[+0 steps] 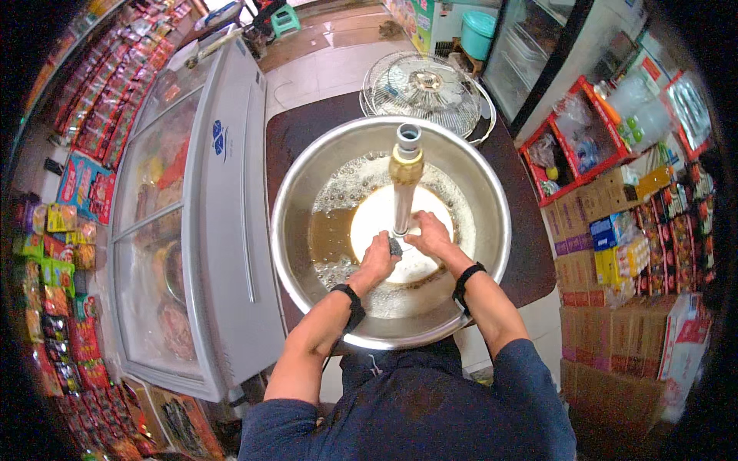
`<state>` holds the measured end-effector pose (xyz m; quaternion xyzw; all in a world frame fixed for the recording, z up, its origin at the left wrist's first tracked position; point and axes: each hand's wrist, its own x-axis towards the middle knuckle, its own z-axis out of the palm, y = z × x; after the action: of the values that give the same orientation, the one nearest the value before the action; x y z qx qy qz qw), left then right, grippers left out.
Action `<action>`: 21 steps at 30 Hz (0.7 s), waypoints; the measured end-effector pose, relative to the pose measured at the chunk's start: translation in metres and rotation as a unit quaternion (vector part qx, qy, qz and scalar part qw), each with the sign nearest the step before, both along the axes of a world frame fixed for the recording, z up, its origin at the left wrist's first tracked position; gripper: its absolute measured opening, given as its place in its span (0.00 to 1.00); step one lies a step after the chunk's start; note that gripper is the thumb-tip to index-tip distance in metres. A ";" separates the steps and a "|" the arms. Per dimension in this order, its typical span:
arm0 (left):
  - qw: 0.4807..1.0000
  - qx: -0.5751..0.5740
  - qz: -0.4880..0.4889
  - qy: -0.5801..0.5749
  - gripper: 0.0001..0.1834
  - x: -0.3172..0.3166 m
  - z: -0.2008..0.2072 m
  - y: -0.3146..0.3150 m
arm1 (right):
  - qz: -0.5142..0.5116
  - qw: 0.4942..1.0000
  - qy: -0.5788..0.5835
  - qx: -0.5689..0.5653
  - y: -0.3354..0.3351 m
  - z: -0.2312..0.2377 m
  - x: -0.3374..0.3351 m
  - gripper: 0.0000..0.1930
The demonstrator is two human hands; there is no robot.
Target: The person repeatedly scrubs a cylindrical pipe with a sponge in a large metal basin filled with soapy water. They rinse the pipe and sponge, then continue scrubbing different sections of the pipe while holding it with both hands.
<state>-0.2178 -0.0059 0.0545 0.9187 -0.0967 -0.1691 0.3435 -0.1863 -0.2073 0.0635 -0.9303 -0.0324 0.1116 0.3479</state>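
Note:
A wide steel basin (492,188) sits before me, holding brownish, foamy water (332,234). In it stands the round white base (369,223) of a pedestal fan, its metal pole (403,203) rising upright with a yellowish collar near the top. My left hand (375,263) is closed on a small dark scouring pad (395,247), pressed to the base just left of the pole's foot. On the pole's other side, my right hand (432,237) curls its fingers at the foot of the pole and grips the stand there. Some right fingertips are hidden.
Behind the basin lie fan grilles (427,88) on a dark mat (307,119). A glass-topped chest freezer (231,207) stands close on the left. At right are cardboard boxes (615,334) and a red crate (588,123). Hanging snack packets (115,92) line the left.

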 end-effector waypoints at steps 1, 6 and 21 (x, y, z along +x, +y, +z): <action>1.000 -0.006 0.002 0.002 0.26 0.001 0.003 -0.007 | -0.025 0.997 -0.030 0.061 -0.003 -0.001 0.009 0.24; 0.995 0.036 0.078 -0.042 0.17 0.004 0.014 -0.035 | 0.142 0.989 0.003 0.041 0.000 -0.016 0.040 0.25; 0.975 0.077 0.182 -0.102 0.14 0.041 -0.021 -0.020 | 0.192 0.981 0.006 0.026 0.002 -0.019 0.049 0.22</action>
<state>-0.1764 -0.0263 0.0339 0.9571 0.0511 -0.0159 0.2848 -0.1376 -0.2051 0.0448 -0.8969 -0.2113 0.1811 0.3438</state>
